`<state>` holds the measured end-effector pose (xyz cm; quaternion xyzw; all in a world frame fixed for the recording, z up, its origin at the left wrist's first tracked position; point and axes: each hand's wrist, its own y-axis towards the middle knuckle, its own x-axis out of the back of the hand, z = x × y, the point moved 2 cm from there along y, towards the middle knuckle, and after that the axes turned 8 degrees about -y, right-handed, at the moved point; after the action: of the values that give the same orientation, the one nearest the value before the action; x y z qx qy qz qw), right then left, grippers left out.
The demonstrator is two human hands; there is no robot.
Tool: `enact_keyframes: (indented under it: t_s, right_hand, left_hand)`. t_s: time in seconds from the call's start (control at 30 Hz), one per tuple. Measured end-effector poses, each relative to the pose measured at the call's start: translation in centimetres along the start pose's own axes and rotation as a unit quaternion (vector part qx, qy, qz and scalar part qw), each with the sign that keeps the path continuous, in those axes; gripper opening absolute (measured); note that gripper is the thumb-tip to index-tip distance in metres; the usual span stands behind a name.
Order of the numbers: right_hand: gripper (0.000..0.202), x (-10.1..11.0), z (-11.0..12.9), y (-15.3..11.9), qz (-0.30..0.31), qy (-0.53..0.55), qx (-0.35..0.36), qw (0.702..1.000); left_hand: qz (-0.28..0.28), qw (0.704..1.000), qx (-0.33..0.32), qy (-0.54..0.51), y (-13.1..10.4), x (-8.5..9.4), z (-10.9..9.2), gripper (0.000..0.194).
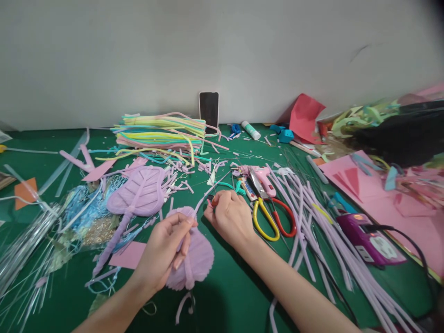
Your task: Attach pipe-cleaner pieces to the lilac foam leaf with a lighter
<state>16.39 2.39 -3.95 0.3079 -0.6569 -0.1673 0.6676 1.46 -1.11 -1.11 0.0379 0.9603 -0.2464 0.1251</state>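
Observation:
My left hand (173,247) is closed on a lilac pipe-cleaner leaf (199,254), pinching near its upper end. One lilac pipe-cleaner stem (204,199) runs up and right from the pinch. Just to the right, my right hand (231,215) is closed with fingers curled down; a small dark and pink bit shows at its fingertips, too hidden to name. Scissors (265,219) with one yellow and one red handle lie right beside that hand. A finished-looking lilac leaf fan (138,189) with a wrapped handle lies to the left of my left hand.
Bundled colored pipe cleaners (159,125) lie at the back by a leaning phone (209,111). Loose lilac pipe cleaners (333,240), a pink glue gun (265,178) and a purple corded device (369,240) are on the right. Blue tassels (78,208) and clear sticks (27,245) lie left.

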Motion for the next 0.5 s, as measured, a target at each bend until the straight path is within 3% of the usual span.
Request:
enact_keyframes:
  t_s: [0.5]
  right_hand:
    - [0.011, -0.4, -1.5, 0.6, 0.047, -0.032, -0.035, 0.998]
  left_hand:
    - [0.004, 1.000, 0.009, -0.005, -0.1, 0.1, -0.1, 0.030]
